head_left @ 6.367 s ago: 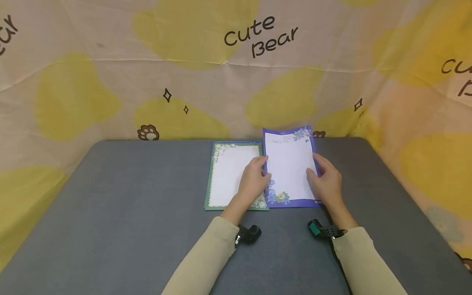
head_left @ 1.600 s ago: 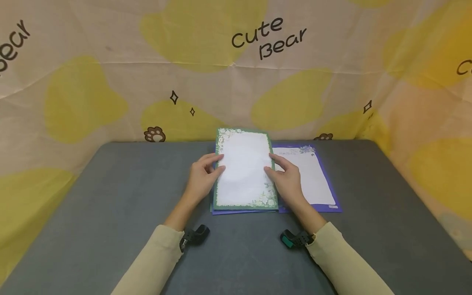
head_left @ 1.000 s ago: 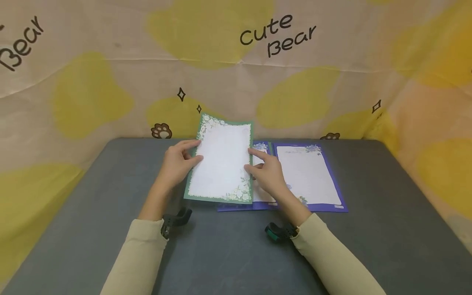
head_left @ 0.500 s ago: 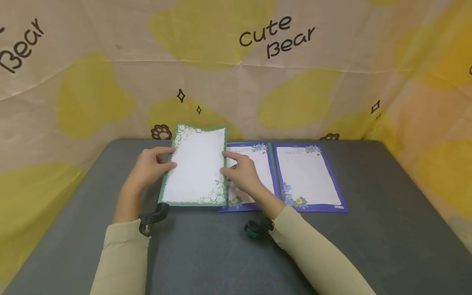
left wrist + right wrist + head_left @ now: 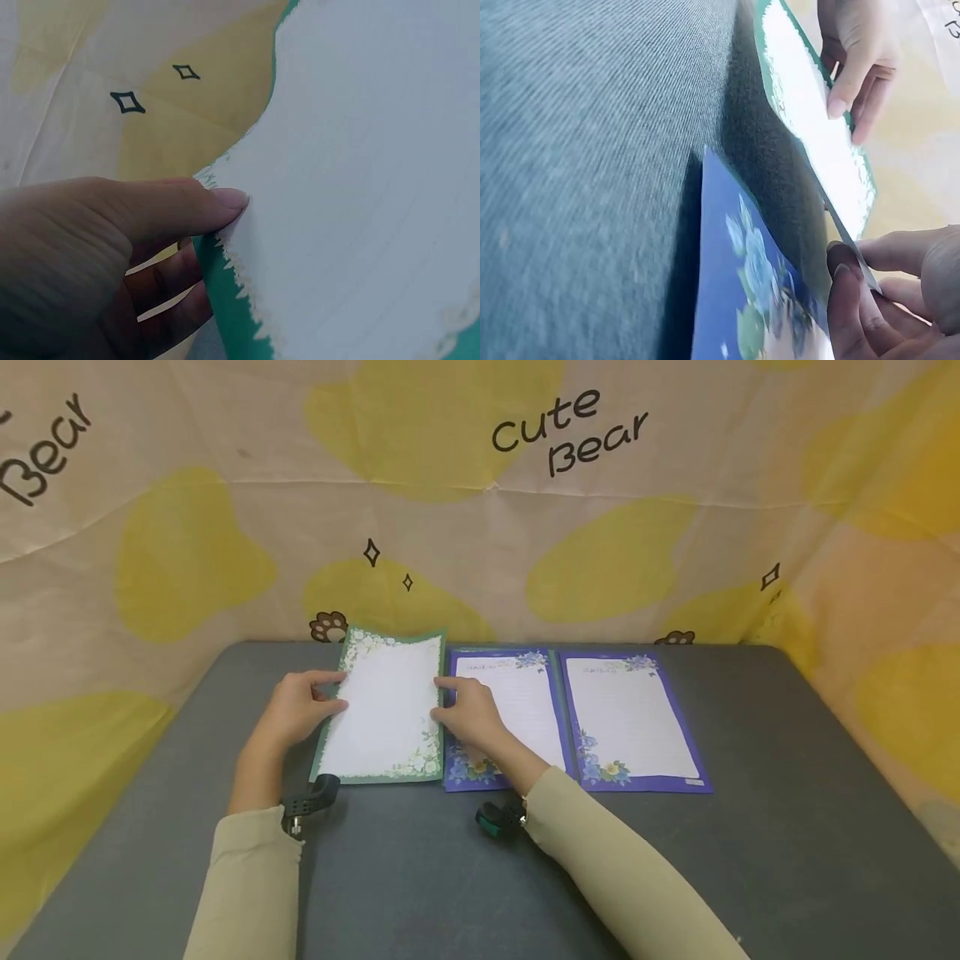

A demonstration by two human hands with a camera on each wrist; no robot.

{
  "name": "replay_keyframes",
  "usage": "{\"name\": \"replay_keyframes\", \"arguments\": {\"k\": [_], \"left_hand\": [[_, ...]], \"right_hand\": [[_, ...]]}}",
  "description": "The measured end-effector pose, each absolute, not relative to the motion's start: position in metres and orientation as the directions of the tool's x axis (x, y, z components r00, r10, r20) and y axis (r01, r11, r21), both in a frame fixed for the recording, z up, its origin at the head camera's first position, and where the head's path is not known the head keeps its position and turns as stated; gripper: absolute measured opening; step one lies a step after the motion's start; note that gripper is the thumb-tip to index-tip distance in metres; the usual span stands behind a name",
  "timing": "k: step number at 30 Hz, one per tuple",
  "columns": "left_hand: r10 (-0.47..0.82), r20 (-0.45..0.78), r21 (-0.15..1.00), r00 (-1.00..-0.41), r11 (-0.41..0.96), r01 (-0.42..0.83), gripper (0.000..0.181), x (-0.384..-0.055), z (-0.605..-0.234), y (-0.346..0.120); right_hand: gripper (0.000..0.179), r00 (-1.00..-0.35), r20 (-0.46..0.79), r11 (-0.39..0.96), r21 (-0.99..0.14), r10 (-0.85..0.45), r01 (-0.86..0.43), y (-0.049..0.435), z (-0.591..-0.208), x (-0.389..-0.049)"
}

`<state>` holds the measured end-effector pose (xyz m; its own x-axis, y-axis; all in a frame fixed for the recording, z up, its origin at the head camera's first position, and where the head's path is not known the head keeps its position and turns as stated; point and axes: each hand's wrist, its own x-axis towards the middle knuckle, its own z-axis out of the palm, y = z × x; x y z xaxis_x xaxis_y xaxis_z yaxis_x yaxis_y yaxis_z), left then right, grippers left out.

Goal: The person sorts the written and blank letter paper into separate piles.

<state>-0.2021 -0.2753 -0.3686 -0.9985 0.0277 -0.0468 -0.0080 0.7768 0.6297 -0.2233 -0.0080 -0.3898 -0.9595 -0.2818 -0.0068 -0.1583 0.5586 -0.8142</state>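
Note:
A sheet of green-bordered floral writing paper (image 5: pixel 386 710) is held up by its two long sides, left of the other sheets in the head view. My left hand (image 5: pixel 300 706) pinches its left edge, thumb on the white face and fingers behind, as the left wrist view shows. On the opposite edge my right hand (image 5: pixel 472 714) pinches it between thumb and fingers. The paper bends slightly, and in the right wrist view the green-edged sheet (image 5: pixel 817 142) stands off the table. Beneath my right forearm lies a purple-bordered sheet (image 5: pixel 525 718) with blue flowers, partly hidden by that hand.
To the right a second purple-bordered sheet (image 5: pixel 633 718) lies flat, side by side with the first. A strip of green (image 5: pixel 557 677) shows between them. The grey table (image 5: pixel 420 877) meets a yellow-patterned cloth (image 5: pixel 480 568) at its back edge.
Both hands have carried the green-bordered sheet leftward off the pile and lowered it, uncovering the purple sheet beneath. Earliest, the hands held a purple sheet at the right, which now lies flat.

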Motion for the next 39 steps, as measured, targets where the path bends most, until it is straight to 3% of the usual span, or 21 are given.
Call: {"name": "replay_keyframes", "arguments": {"k": [11,19,28,35,39], "left_hand": [[0.013,-0.093,0.611,-0.996,0.791,-0.047,0.049,-0.207,-0.388,-0.279],[0.003,-0.118,0.584,-0.993,0.809,-0.067,0.049,-0.206,-0.392,-0.281],[0.01,-0.113,0.533,-0.994,0.845,-0.052,0.053,-0.204,-0.388,-0.287],[0.071,-0.009,0.435,-0.997,0.898,0.06,0.058,-0.203,-0.381,-0.279],[0.102,0.068,0.441,-0.992,0.889,0.122,0.056,-0.204,-0.374,-0.263]], "right_hand": [[0.054,-0.951,-0.065,0.607,-0.782,-0.303,-0.14,-0.014,-0.397,-0.226],[0.052,-0.941,-0.045,0.681,-0.702,-0.336,-0.21,-0.021,-0.398,-0.229],[0.051,-0.936,-0.028,0.686,-0.688,-0.35,-0.236,-0.016,-0.381,-0.219],[0.047,-0.912,0.063,0.62,-0.714,-0.406,-0.325,0.028,-0.371,-0.212],[0.042,-0.899,0.085,0.634,-0.681,-0.429,-0.367,0.059,-0.373,-0.207]]}}
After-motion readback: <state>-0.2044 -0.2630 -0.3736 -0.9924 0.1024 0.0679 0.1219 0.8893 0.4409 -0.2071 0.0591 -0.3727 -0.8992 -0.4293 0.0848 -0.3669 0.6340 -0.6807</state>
